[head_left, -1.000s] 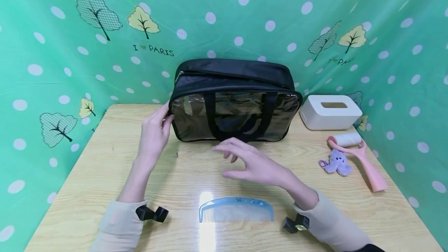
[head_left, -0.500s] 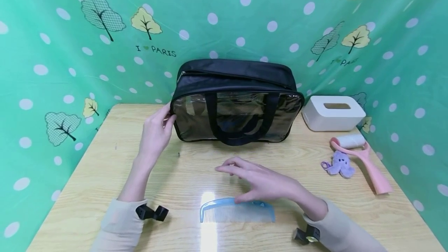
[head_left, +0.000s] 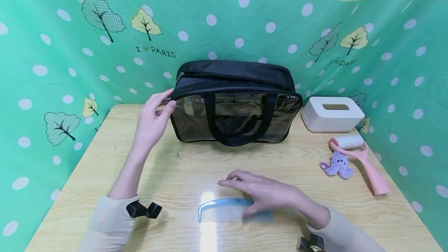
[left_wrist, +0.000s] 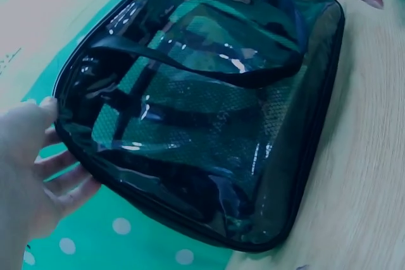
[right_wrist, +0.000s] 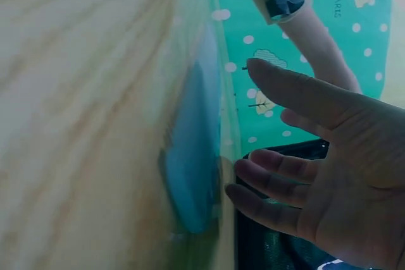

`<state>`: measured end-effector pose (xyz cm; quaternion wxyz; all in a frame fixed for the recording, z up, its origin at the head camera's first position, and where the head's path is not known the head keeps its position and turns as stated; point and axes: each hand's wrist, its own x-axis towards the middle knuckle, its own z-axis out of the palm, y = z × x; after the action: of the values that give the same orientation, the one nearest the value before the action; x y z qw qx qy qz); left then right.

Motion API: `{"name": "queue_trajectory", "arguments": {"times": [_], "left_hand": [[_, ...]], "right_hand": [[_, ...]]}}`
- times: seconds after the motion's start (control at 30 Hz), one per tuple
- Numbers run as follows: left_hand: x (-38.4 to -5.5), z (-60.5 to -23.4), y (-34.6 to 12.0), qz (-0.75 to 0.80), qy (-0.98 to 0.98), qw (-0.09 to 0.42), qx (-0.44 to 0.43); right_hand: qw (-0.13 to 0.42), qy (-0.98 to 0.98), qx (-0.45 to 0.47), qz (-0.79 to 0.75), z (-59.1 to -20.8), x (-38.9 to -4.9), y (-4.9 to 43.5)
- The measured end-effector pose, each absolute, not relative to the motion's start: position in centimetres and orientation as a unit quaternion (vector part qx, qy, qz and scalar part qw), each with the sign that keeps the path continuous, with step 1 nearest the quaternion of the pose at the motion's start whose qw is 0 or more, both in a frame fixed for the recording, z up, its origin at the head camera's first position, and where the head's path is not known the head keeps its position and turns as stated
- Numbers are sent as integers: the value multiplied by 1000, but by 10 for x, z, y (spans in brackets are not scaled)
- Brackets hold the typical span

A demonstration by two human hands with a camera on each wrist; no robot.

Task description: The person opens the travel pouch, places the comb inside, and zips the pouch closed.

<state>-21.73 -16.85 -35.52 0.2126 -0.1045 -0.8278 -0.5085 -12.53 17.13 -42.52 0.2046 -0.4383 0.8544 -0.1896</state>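
Observation:
A black toiletry bag [head_left: 189, 121] with a see-through front stands upright at the back of the table, its looped handle [head_left: 235, 142] hanging in front. My left hand [head_left: 151, 121] is at the bag's upper left corner. In the left wrist view the left thumb [left_wrist: 47, 109] touches the bag's edge, with loosely extended fingers along its side. A blue comb [head_left: 220, 209] lies flat near me, teeth towards me. My right hand [head_left: 264, 191] hovers over the comb's right half, thumb apart from the fingers. The right wrist view shows the right palm [right_wrist: 354, 175] holding nothing, beside the comb [right_wrist: 193, 150].
On the right stand a white tissue box [head_left: 332, 116] and, nearer, a pink lint roller [head_left: 371, 168]. A purple plush octopus keyring [head_left: 338, 164] lies next to the roller. A green patterned cloth [head_left: 241, 22] hangs behind and beside the table.
My right hand has left the bag's handle and come down towards me, over the comb; the handle dropped forward. My left hand has slid up the bag's side and its hold has loosened.

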Motion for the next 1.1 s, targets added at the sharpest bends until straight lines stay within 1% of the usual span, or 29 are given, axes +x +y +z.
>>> {"name": "queue_trajectory", "arguments": {"times": [0.2, 0.37, 0.6, 0.73, 0.93, 1.1], "left_hand": [[-225, -339, -161, -513, -806, 268, -123], [-235, -318, -157, -505, -803, 280, -147], [-248, -293, -149, -460, -829, 262, -178], [-256, -283, -144, -440, -843, 240, -196], [-268, -276, -139, -407, -865, 195, -220], [-276, -274, -141, -385, -873, 172, -246]], "right_hand": [[197, 859, -444, -165, -431, -121, 175], [184, 861, -449, -150, -433, -119, 175], [158, 863, -463, -129, -435, -115, 174], [151, 863, -466, -125, -436, -114, 174], [168, 867, -453, -120, -436, -112, 175], [173, 868, -450, -113, -436, -111, 174]]}}
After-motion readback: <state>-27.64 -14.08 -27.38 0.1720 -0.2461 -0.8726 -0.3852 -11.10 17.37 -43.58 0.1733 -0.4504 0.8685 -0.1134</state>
